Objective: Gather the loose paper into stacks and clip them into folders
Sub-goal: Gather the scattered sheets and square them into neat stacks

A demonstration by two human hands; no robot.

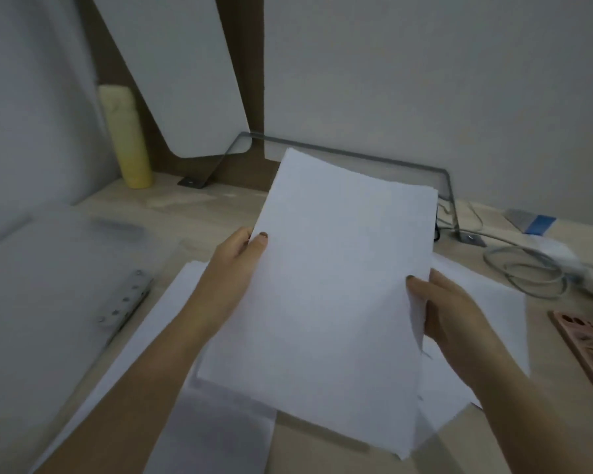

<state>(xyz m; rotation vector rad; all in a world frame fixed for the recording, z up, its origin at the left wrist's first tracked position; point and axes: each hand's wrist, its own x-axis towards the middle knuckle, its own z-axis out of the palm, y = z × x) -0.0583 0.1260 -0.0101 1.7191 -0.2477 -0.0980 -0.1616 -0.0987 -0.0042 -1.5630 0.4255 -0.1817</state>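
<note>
Paper stack [329, 295] held up over the table [192, 213], mid-scene.
Long axis runs near to far, far end leaning slightly right; left hand [235, 265] and right hand [449, 309] each pinch a long edge.

Paper stack [336, 285] between left hand [235, 260] and right hand [442, 306], folder [48, 302] perhaps open alongside.
</note>
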